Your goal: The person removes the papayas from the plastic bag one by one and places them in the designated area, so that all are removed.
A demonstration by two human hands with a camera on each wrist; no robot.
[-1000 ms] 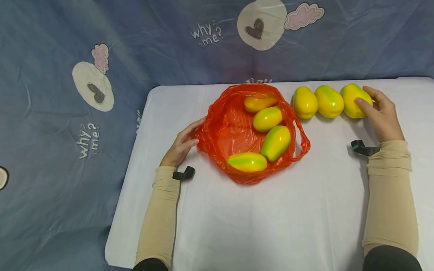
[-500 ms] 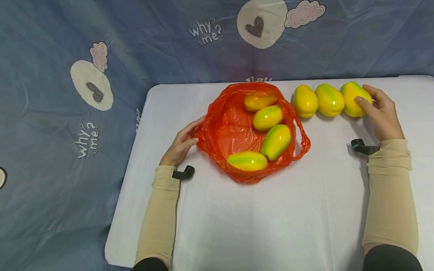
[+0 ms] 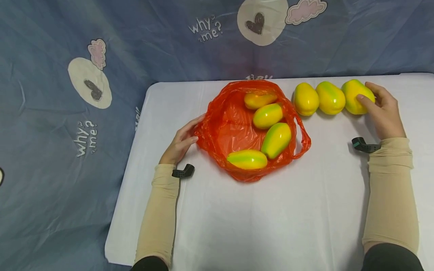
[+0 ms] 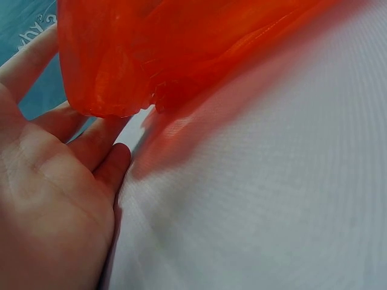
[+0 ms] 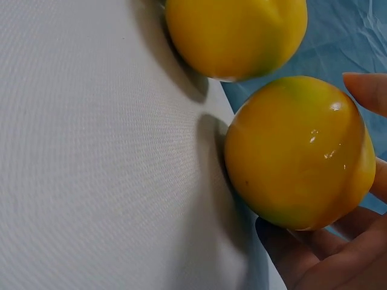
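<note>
My left hand (image 3: 179,145) touches the left side of a red plastic bag (image 3: 234,131) with its fingers extended. In the left wrist view, the bag's crinkled edge (image 4: 121,90) lies against the fingers, partly hiding them. Several glossy yellow-green papayas (image 3: 276,140) lie inside the wide mouth of the bag. Three more stand in a row to its right. My right hand (image 3: 388,113) holds the rightmost papaya (image 3: 357,96) between thumb and fingers. In the right wrist view, that papaya (image 5: 296,154) sits low at the table surface, fingers curving along its side.
Two papayas, a left one (image 3: 306,99) and a middle one (image 3: 330,98), stand side by side near the far edge of the white table (image 3: 271,218). The bag's handle loop (image 3: 303,141) sticks out to the right. A blue patterned cloth (image 3: 162,45) hangs behind and to the left.
The whole scene shifts slightly upward in the head view. Both hands keep their places at the bag and the rightmost papaya; the papayas otherwise lie as before.
</note>
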